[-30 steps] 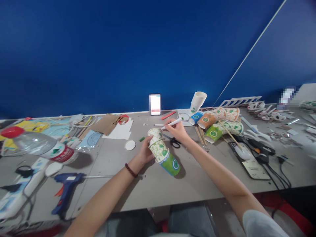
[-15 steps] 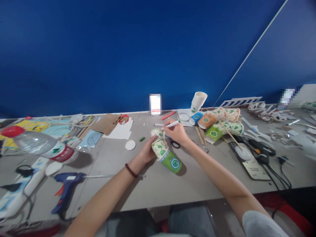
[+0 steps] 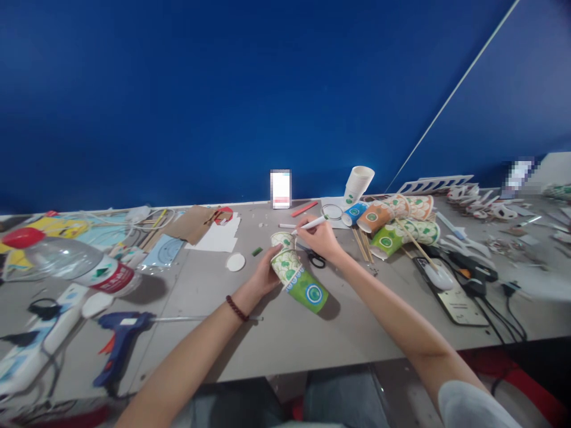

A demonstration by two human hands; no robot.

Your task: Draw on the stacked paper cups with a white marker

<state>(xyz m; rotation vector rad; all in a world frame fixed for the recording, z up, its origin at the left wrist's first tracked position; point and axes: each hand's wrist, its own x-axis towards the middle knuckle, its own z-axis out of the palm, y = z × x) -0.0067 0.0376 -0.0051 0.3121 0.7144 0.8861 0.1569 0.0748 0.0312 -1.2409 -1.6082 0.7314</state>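
My left hand [image 3: 263,274] grips a stack of patterned paper cups [image 3: 298,276] lying tilted on the grey table [image 3: 276,333], green cup base toward me. My right hand [image 3: 320,238] is closed on a white marker pen [image 3: 311,224], its tip touching the upper cup near the rim. A dark bead bracelet [image 3: 236,308] sits on my left wrist. Black scissors [image 3: 316,258] lie just behind the cups, partly hidden by my right hand.
A pile of coloured paper cups with wooden sticks [image 3: 392,223] lies to the right. A blue glue gun [image 3: 120,339] and a water bottle [image 3: 75,261] are at the left. A white paper disc [image 3: 235,261], cardboard [image 3: 191,223], cables and a phone [image 3: 455,297] surround the work spot.
The cup stack has tilted lower and shifted slightly right in my left hand. My right hand brought the marker tip down onto the upper cup.
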